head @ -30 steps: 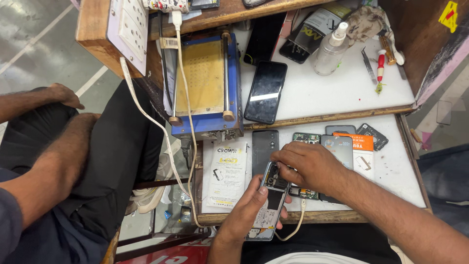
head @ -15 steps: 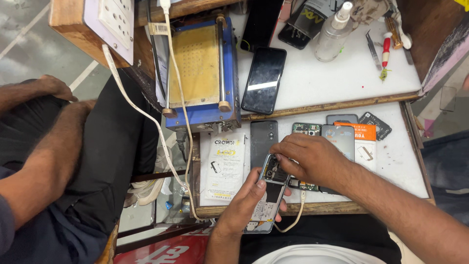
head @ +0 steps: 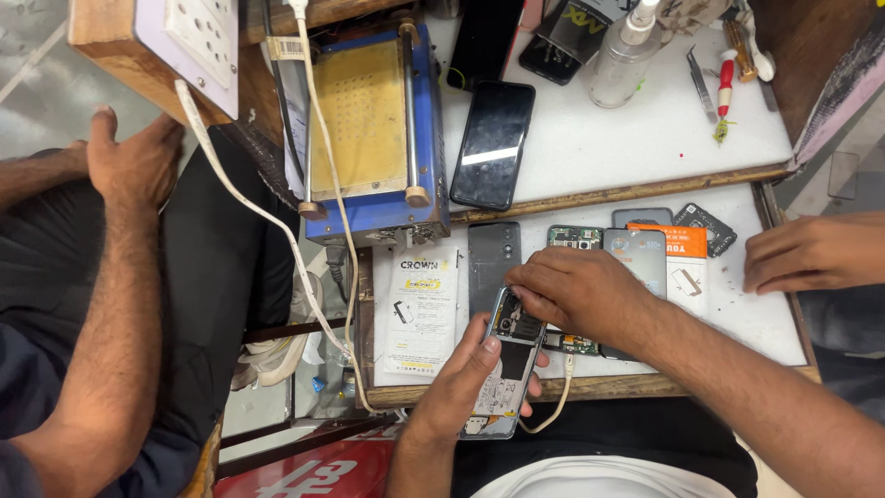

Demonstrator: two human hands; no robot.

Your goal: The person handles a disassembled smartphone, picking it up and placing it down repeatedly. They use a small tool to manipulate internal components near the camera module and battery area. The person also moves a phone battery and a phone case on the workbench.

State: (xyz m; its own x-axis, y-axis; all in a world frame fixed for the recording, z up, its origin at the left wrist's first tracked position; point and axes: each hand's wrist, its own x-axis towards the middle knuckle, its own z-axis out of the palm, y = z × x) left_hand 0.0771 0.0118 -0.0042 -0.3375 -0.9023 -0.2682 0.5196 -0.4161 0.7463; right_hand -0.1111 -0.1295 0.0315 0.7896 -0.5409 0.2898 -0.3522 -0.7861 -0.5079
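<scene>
Hands: left (head: 470, 373) grips opened flat phone (head: 505, 369); right (head: 576, 290) touches top.

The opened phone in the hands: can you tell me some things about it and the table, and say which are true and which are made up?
1. The left hand holds the opened phone from below. True.
2. The right hand rests flat on the blue machine. False: its fingers touch the top of the opened phone.
3. A black phone lies face up on the upper shelf. True.
4. The spray bottle lies on the floor. False: it stands on the upper shelf.
</scene>
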